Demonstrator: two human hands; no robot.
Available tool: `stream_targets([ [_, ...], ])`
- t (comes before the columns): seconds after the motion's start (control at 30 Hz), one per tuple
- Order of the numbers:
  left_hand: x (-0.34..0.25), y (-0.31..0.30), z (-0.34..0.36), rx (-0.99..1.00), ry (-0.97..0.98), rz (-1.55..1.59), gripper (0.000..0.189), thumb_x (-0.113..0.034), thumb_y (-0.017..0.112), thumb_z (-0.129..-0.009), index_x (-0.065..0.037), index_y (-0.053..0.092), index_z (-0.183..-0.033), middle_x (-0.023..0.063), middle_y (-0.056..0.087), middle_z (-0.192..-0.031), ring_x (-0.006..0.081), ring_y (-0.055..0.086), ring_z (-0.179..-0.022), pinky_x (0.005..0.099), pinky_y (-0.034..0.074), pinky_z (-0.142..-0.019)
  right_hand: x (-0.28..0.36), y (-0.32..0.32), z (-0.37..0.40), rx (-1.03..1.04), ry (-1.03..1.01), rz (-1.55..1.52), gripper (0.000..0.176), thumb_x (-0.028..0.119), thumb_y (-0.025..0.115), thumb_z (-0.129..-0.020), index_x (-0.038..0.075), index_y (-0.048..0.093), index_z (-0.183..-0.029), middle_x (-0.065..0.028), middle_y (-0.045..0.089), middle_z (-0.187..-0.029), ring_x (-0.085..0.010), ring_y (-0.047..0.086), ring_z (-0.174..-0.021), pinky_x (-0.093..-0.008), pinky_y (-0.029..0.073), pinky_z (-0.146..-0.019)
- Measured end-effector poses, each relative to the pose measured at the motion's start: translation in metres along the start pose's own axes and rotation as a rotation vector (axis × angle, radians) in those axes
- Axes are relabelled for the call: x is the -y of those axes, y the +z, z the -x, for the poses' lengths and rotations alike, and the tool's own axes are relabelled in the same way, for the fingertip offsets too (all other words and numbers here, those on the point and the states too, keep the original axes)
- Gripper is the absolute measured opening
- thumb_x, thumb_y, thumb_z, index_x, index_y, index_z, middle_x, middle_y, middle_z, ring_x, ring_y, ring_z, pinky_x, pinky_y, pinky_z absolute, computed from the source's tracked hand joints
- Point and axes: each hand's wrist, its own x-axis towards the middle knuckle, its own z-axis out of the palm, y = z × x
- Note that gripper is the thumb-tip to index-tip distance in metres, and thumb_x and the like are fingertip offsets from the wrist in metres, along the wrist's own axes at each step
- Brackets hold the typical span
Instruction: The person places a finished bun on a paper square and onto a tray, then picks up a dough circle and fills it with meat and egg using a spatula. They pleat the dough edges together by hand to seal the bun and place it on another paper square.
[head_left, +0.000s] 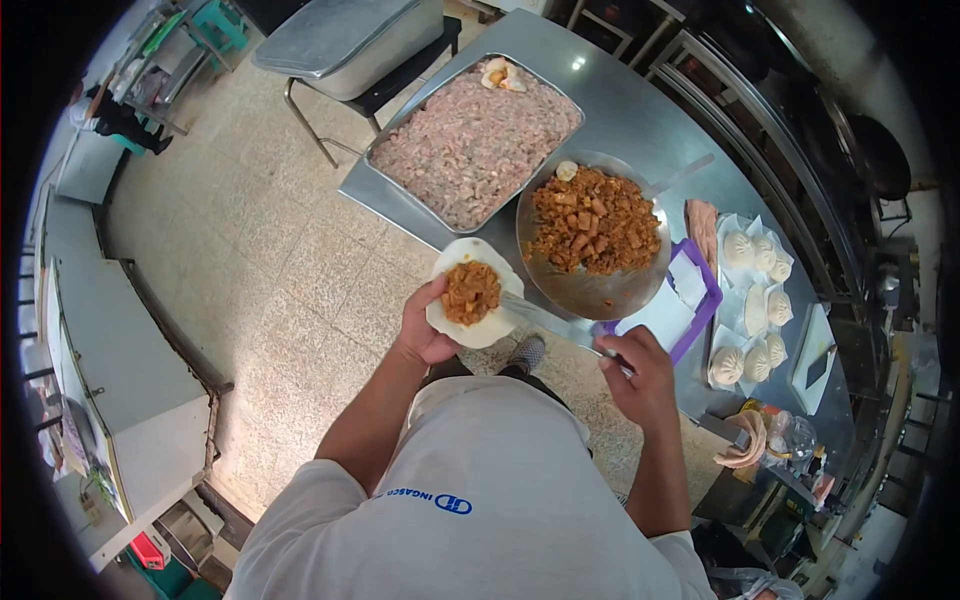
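Dough round (488, 334), one: pale, flat, uneven at the edge; held in front of the person's body, just short of the table. Brown chunky filling (470, 292) is heaped at its middle.

Left hand (424, 332): partly curled beneath the round, which is supported by it, with the thumb laid along the near edge; the fingers underneath are hidden.

Right hand (640, 372): closed around the handle of a flat metal spatula (552, 319). The blade is pointed at the heap, its tip at the edge of the filling.

Metal bowl (570, 293), wide: placed on the table beyond the spatula, filled with more brown filling; a small pale dough piece (567, 171) is lodged at its rim.

Metal tray (413, 200), deep: set left of the bowl, packed with pinkish minced meat (465, 145); a dough scrap (502, 75) is laid at the far corner.

Purple-rimmed tray (712, 302): placed right of the bowl.

Buns (727, 365), pleated: grouped on white papers farther right.

Metal table (620, 95): all the above containers are borne by it.
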Motion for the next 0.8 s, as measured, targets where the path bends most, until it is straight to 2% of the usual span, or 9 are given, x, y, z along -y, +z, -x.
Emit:
stream_targets([
  [0.1, -0.026, -0.004, 0.002, -0.069, -0.176, -0.412, 0.077, -0.044, 0.066, -0.090, -0.004, 0.038, -0.150, 0.0201, 0.049, -0.147, 0.0379, 0.048, -0.135, 0.0560, 0.039, -0.113, 0.010, -0.007, -0.015, 0.001, -0.116, 0.037, 0.029, 0.001, 0.074, -0.078, 0.007, 0.072, -0.106, -0.0099, 0.063, -0.085, -0.0246, 0.065, -0.073, -0.0333, 0.054, -0.065],
  [0.2, -0.026, 0.013, 0.014, 0.202, -0.182, -0.029, 0.079, -0.046, 0.066, -0.089, -0.005, 0.037, -0.150, 0.0199, 0.049, -0.147, 0.0391, 0.049, -0.134, 0.0569, 0.038, -0.113, 0.018, -0.008, -0.028, 0.038, -0.227, 0.109, 0.030, 0.002, 0.075, -0.076, 0.009, 0.073, -0.105, -0.0093, 0.063, -0.084, -0.0247, 0.063, -0.070, -0.0335, 0.052, -0.060],
  [0.27, -0.033, 0.014, 0.009, 0.185, -0.182, -0.047, 0.077, -0.043, 0.066, -0.088, -0.005, 0.039, -0.149, 0.0204, 0.050, -0.146, 0.0400, 0.052, -0.132, 0.0566, 0.038, -0.113, 0.026, -0.003, -0.039, 0.112, -0.383, 0.208, 0.027, 0.003, 0.075, -0.076, 0.009, 0.072, -0.102, -0.0084, 0.062, -0.085, -0.0248, 0.063, -0.071, -0.0350, 0.051, -0.060],
  [0.4, -0.050, -0.001, 0.004, 0.058, -0.329, -0.248, 0.073, -0.037, 0.067, -0.087, -0.004, 0.042, -0.147, 0.0211, 0.052, -0.144, 0.0377, 0.054, -0.130, 0.0528, 0.040, -0.112, 0.036, 0.018, -0.061, 0.183, -0.357, 0.402, 0.023, 0.003, 0.073, -0.077, 0.008, 0.071, -0.099, -0.0085, 0.062, -0.088, -0.0274, 0.064, -0.075, -0.0372, 0.052, -0.064],
  [0.5, -0.065, -0.006, 0.020, 0.019, -0.253, -0.219, 0.072, -0.036, 0.066, -0.088, -0.002, 0.041, -0.147, 0.0217, 0.052, -0.144, 0.0375, 0.053, -0.131, 0.0526, 0.040, -0.113, 0.055, 0.010, -0.070, 0.148, -0.269, 0.380, 0.020, 0.003, 0.071, -0.079, 0.008, 0.070, -0.099, -0.0100, 0.061, -0.090, -0.0315, 0.065, -0.081, -0.0413, 0.052, -0.067],
  [0.57, -0.077, 0.005, 0.033, 0.114, -0.029, -0.113, 0.075, -0.038, 0.066, -0.088, -0.004, 0.039, -0.149, 0.0213, 0.049, -0.146, 0.0394, 0.051, -0.133, 0.0553, 0.039, -0.113, 0.061, -0.001, -0.081, 0.072, -0.191, 0.424, 0.026, 0.001, 0.067, -0.080, 0.008, 0.067, -0.106, -0.0132, 0.061, -0.090, -0.0373, 0.065, -0.084, -0.0458, 0.052, -0.069],
  [0.67, -0.096, -0.005, 0.038, 0.080, 0.028, -0.121, 0.078, -0.039, 0.067, -0.088, -0.006, 0.035, -0.151, 0.0204, 0.045, -0.150, 0.0390, 0.048, -0.136, 0.0551, 0.038, -0.114, 0.052, -0.001, -0.103, -0.047, -0.089, 0.569, 0.030, -0.001, 0.061, -0.083, 0.007, 0.064, -0.112, -0.0168, 0.063, -0.095, -0.0409, 0.065, -0.087, -0.0493, 0.052, -0.073],
  [0.7, -0.109, -0.027, 0.036, -0.024, -0.077, -0.209, 0.081, -0.041, 0.067, -0.088, -0.010, 0.032, -0.154, 0.0188, 0.043, -0.152, 0.0392, 0.046, -0.137, 0.0557, 0.036, -0.115, 0.042, 0.001, -0.112, -0.051, -0.087, 0.571, 0.030, -0.001, 0.061, -0.083, 0.007, 0.064, -0.112, -0.0168, 0.063, -0.095, -0.0409, 0.065, -0.087, -0.0493, 0.052, -0.073],
  [0.8, -0.115, -0.017, 0.037, 0.087, -0.088, -0.237, 0.082, -0.042, 0.067, -0.088, -0.009, 0.032, -0.154, 0.0194, 0.044, -0.151, 0.0387, 0.047, -0.137, 0.0551, 0.037, -0.114, 0.023, 0.011, -0.134, -0.089, -0.094, 0.650, 0.031, -0.002, 0.056, -0.085, 0.006, 0.061, -0.115, -0.0199, 0.064, -0.101, -0.0433, 0.064, -0.088, -0.0501, 0.052, -0.073],
])
